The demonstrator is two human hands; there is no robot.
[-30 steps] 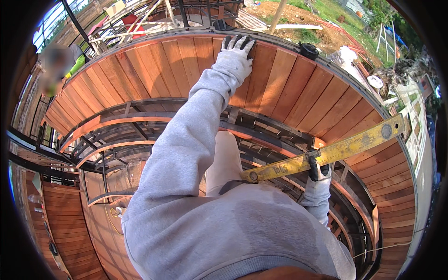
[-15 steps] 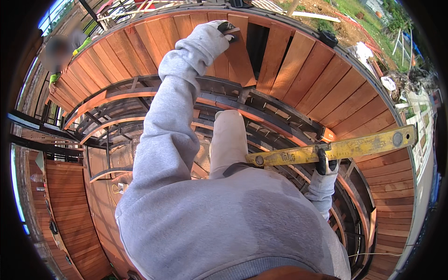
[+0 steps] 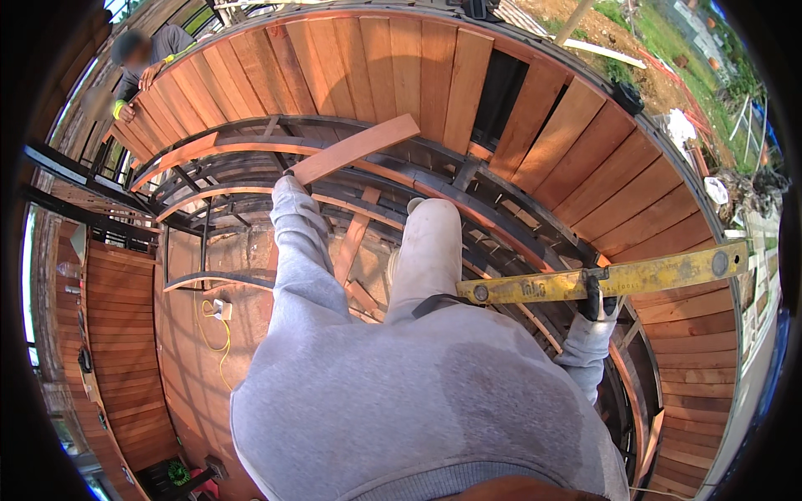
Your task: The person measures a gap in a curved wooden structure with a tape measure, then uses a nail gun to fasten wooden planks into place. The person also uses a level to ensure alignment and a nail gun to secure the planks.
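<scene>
My left hand (image 3: 294, 178), mostly hidden behind its grey sleeve and the wood, grips the near end of a short loose wooden board (image 3: 359, 150). That board is held slantwise over the inner edge of the curved row of reddish planks (image 3: 368, 71). On the right, my right hand (image 3: 598, 301), in a dark glove, is closed around a long yellow spirit level (image 3: 535, 288), which reaches from beside my knee to the outer planks.
A dark gap (image 3: 501, 79) shows between planks ahead. Below the planks run curved dark metal frame rails (image 3: 493, 196). At the upper left, a co-worker's hand (image 3: 150, 77) rests on the planks. A yellow cord (image 3: 224, 346) lies on the floor at left.
My left hand has drawn the board back from the plank row, toward me and to the left. The view has shifted slightly; my right hand still holds the spirit level.
</scene>
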